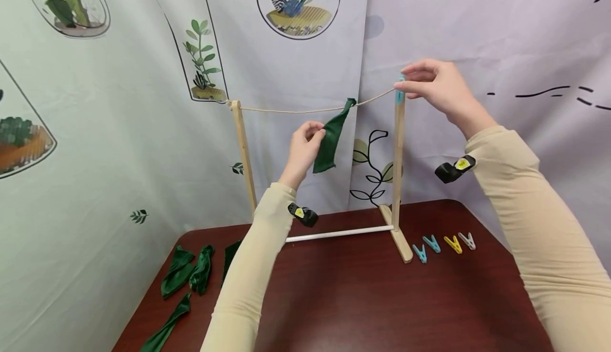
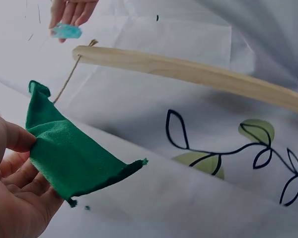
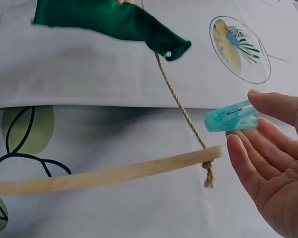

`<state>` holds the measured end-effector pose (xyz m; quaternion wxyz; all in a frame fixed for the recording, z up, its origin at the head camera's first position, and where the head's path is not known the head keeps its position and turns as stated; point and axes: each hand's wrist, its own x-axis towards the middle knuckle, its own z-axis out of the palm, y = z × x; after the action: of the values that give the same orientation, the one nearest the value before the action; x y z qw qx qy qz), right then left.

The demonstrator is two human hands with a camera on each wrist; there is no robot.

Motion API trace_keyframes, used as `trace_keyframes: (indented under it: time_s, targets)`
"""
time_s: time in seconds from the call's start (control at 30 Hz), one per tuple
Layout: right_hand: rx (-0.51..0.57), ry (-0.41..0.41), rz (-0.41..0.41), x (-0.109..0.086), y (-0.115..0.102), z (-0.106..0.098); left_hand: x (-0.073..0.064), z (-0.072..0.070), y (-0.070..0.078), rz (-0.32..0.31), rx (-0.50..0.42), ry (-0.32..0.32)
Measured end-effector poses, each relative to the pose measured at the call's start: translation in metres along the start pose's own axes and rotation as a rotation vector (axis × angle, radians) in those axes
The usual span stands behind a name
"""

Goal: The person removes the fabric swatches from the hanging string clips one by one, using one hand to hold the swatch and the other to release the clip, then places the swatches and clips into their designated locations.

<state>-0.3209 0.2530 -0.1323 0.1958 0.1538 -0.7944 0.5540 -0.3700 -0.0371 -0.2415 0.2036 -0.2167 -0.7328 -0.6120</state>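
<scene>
A dark green piece of cloth [image 1: 329, 145] hangs with its top corner at the rope [image 1: 296, 111], which is strung between two wooden posts. My left hand [image 1: 305, 148] pinches the cloth's left edge between thumb and fingers, below the rope. In the left wrist view the cloth [image 2: 69, 153] spreads out from those fingertips, its lower corners loose. My right hand [image 1: 436, 84] pinches a light blue clothespin [image 3: 231, 118] by its handles, near the top of the right post [image 1: 399, 166]. The rope's knotted end shows just beside the clothespin in the right wrist view.
Several green cloths [image 1: 177, 272] lie crumpled on the dark red table [image 1: 363, 299] at the left. Blue, yellow and white clothespins [image 1: 452, 244] lie at the right, by the post's wooden foot [image 1: 400, 240]. A white rod [image 1: 339, 233] joins the posts low down.
</scene>
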Motion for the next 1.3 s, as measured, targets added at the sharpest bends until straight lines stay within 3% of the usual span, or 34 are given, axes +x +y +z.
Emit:
trace_keyframes:
  time_s: [0.27, 0.5, 0.6, 0.8, 1.03, 1.3]
  targets:
    - [-0.006, -0.003, 0.005, -0.009, 0.009, -0.012, -0.009, -0.032, 0.004, 0.009, 0.095, -0.009]
    - [-0.075, -0.019, 0.038, -0.019, 0.024, -0.025, -0.027, -0.06, 0.002, 0.048, 0.272, -0.106]
    - [-0.121, -0.027, 0.056, -0.024, 0.032, -0.03, -0.035, -0.07, -0.002, 0.034, 0.344, -0.161]
    - [-0.241, -0.049, 0.114, -0.037, 0.051, -0.04, -0.049, -0.085, -0.007, -0.036, 0.489, -0.295]
    - [-0.33, -0.077, 0.21, -0.053, 0.089, -0.053, -0.067, -0.109, -0.02, -0.143, 0.651, -0.445]
    - [-0.463, -0.133, 0.294, -0.085, 0.136, -0.075, -0.089, -0.152, -0.038, -0.24, 0.674, -0.456]
